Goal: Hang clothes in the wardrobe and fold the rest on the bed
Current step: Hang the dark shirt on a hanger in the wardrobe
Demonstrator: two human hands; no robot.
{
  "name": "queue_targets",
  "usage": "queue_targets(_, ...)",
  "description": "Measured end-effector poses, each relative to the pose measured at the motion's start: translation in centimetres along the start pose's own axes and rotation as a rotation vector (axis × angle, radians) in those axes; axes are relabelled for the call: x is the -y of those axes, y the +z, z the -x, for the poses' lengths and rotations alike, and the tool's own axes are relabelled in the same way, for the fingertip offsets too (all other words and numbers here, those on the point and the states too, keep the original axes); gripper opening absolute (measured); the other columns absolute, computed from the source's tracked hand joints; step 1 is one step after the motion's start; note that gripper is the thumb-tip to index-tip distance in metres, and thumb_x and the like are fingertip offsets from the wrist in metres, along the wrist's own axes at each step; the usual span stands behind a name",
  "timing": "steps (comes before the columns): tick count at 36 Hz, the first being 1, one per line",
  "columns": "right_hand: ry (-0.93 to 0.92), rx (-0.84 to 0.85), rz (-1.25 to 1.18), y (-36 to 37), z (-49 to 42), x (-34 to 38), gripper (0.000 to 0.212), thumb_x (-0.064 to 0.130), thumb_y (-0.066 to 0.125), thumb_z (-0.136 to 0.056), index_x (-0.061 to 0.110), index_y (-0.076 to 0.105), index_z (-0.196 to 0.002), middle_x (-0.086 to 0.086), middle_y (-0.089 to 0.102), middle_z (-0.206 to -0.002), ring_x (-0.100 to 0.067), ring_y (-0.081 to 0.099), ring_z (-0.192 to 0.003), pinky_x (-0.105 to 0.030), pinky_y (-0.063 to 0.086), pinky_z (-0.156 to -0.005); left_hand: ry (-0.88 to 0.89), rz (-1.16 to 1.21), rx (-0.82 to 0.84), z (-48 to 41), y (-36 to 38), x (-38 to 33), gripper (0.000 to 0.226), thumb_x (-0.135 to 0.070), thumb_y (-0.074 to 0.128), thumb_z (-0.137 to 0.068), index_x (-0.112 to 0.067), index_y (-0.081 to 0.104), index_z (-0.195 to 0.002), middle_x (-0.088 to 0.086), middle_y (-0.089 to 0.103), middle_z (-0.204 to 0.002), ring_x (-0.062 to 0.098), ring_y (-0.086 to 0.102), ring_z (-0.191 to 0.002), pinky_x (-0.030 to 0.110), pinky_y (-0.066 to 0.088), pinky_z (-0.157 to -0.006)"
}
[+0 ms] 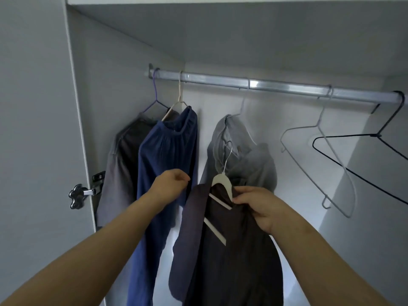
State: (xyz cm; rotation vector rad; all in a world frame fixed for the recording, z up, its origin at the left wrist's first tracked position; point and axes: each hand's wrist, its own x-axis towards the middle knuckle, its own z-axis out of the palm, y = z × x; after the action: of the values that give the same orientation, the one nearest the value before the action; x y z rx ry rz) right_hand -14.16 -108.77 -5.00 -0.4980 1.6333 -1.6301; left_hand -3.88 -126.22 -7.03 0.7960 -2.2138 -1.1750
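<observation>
I look into an open wardrobe with a metal rail (265, 83) across the top. My right hand (256, 203) grips a white hanger (221, 181) by its shoulder, with a dark brown-purple garment (231, 250) draped on it, held below the rail. My left hand (171, 184) is curled shut just left of the garment, in front of the blue trousers (167, 155), and I cannot see anything in it. On the rail hang a grey garment (123, 162), the blue trousers and a light grey garment (247, 155).
Two bare wire hangers hang at the right of the rail, one pale grey (320, 151) and one black (364, 155). The wardrobe door (33, 129) stands open at the left, with a metal latch (79, 195) on its edge.
</observation>
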Motion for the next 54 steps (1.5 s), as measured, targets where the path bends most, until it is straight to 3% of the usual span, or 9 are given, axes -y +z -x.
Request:
queue_targets(8,-0.193,-0.086,0.087,3.5,-4.7,6.6,0.031,-0.016,0.046,-0.086,-0.005,0.063,-0.108,-0.010,0.063,-0.080,-0.018,0.057,-0.067,-0.021,0.051,-0.063,0.200,-0.075,-0.059,-6.3,-3.3,-3.1,0.017,-0.013,0.049,-0.095,-0.019,0.063,-0.102,-0.007,0.059,-0.097,0.008,0.052,-0.095,0.019,0.038,-0.082)
queue_targets(12,-0.316,-0.181,0.168,4.8,-6.2,10.9,0.040,-0.008,0.057,-0.085,0.004,0.059,-0.123,-0.010,0.062,-0.105,-0.005,0.050,-0.063,-0.003,0.040,-0.042,0.317,-0.090,-0.147,-9.6,-5.2,-5.3,0.018,-0.013,0.052,-0.093,-0.016,0.066,-0.104,-0.006,0.060,-0.095,0.008,0.054,-0.092,0.011,0.035,-0.077)
queue_targets(18,-0.462,-0.256,0.080,6.5,-8.6,14.7,0.026,-0.013,0.055,-0.082,0.004,0.068,-0.095,-0.006,0.066,-0.077,-0.007,0.057,-0.049,-0.008,0.046,-0.047,0.469,-0.139,-0.233,-13.6,-7.2,-7.5,0.018,-0.012,0.053,-0.092,-0.011,0.068,-0.102,0.000,0.064,-0.095,0.013,0.057,-0.091,0.014,0.035,-0.071)
queue_targets(28,-0.524,-0.382,-0.033,8.1,-13.4,15.7,0.032,-0.012,0.054,-0.084,-0.004,0.062,-0.114,-0.011,0.065,-0.087,-0.013,0.055,-0.064,-0.009,0.047,-0.048,0.656,-0.414,-0.453,-18.1,-7.7,-5.6,0.023,-0.013,0.056,-0.088,-0.014,0.065,-0.109,0.006,0.067,-0.106,0.027,0.060,-0.100,0.034,0.041,-0.085)
queue_targets(34,-0.534,-0.482,-0.019,9.1,-16.7,13.2,0.035,-0.009,0.051,-0.086,-0.002,0.061,-0.119,-0.011,0.063,-0.094,-0.022,0.061,-0.084,-0.024,0.051,-0.078,0.565,-0.328,-0.276,-19.4,-6.9,-3.8,0.020,-0.013,0.060,-0.086,-0.013,0.067,-0.105,0.007,0.061,-0.112,0.026,0.053,-0.108,0.032,0.042,-0.090)
queue_targets(38,-0.532,-0.515,-0.104,9.6,-18.0,11.7,0.038,-0.007,0.051,-0.087,0.003,0.056,-0.124,-0.009,0.061,-0.102,-0.013,0.057,-0.076,-0.011,0.045,-0.058,0.548,-0.255,-0.246,-19.4,-6.6,-3.0,0.020,-0.006,0.059,-0.085,-0.011,0.068,-0.102,0.007,0.059,-0.113,0.023,0.052,-0.108,0.027,0.040,-0.089)
queue_targets(44,-0.540,-0.522,-0.171,9.9,-18.5,10.7,0.041,-0.007,0.050,-0.089,0.006,0.052,-0.128,-0.012,0.061,-0.113,-0.018,0.057,-0.088,-0.018,0.046,-0.068,0.543,-0.277,-0.158,-18.6,-6.0,-1.9,0.033,0.012,0.048,-0.080,-0.011,0.066,-0.096,0.003,0.054,-0.118,0.020,0.048,-0.113,0.026,0.039,-0.092)
queue_targets(49,-0.505,-0.476,-0.197,9.7,-17.8,9.8,0.036,0.004,0.059,-0.089,0.008,0.054,-0.124,-0.010,0.061,-0.114,-0.023,0.059,-0.104,-0.037,0.049,-0.096,0.637,-0.419,-0.290,-16.8,-5.1,-1.1,0.030,0.013,0.055,-0.070,-0.008,0.070,-0.085,0.009,0.063,-0.101,0.033,0.059,-0.097,0.044,0.050,-0.078)
queue_targets(54,-0.501,-0.435,-0.118,9.3,-15.8,8.6,0.032,0.015,0.060,-0.090,0.014,0.055,-0.122,-0.006,0.060,-0.113,-0.017,0.055,-0.101,-0.035,0.044,-0.099,0.681,-0.465,-0.408,-13.9,-4.5,-2.1,0.023,-0.005,0.054,-0.067,-0.013,0.071,-0.081,0.006,0.065,-0.090,0.033,0.062,-0.094,0.046,0.046,-0.080)
